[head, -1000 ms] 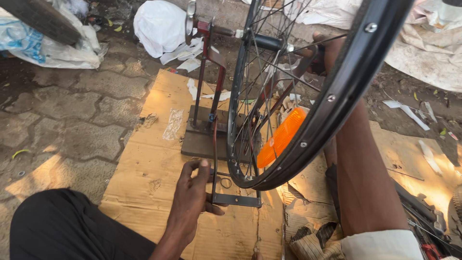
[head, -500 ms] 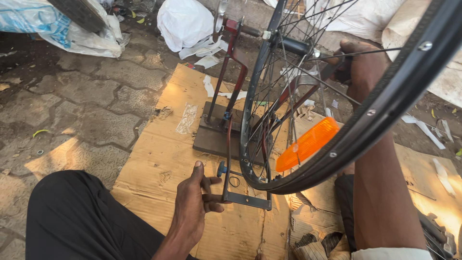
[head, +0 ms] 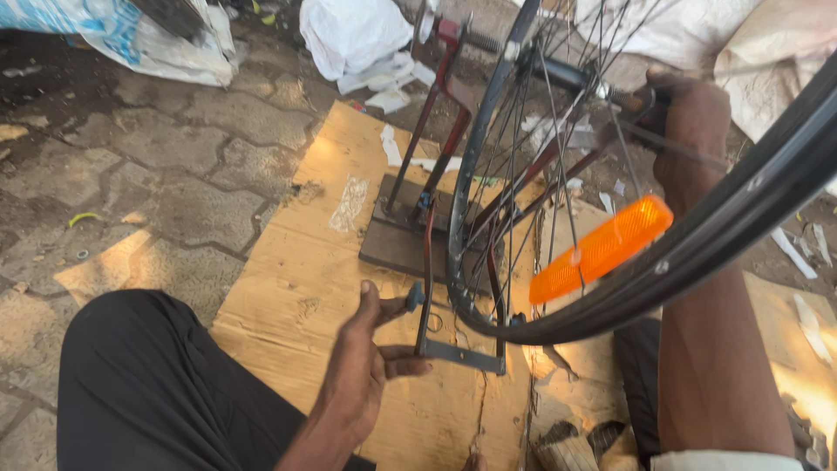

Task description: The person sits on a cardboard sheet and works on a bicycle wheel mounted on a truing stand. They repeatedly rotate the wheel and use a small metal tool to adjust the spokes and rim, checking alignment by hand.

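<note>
Setting: open-air roadside bicycle repair spot, as I see it. Ground of interlocking paving stones (head: 174, 174), dusty and littered. Flattened cardboard sheet (head: 296, 288) as work mat. Metal truing stand (head: 436, 218) carrying a spoked bicycle wheel (head: 697, 235). White sacks (head: 349, 35) along the far edge.

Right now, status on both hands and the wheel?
Left hand grips stand frame. Right hand at wheel axle. Wheel mounted, orange reflector on spokes.

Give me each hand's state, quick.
Left hand: fingers pinching the truing stand's lower frame.
Right hand: closed at the wheel's axle; exact grip cannot be told.
</note>
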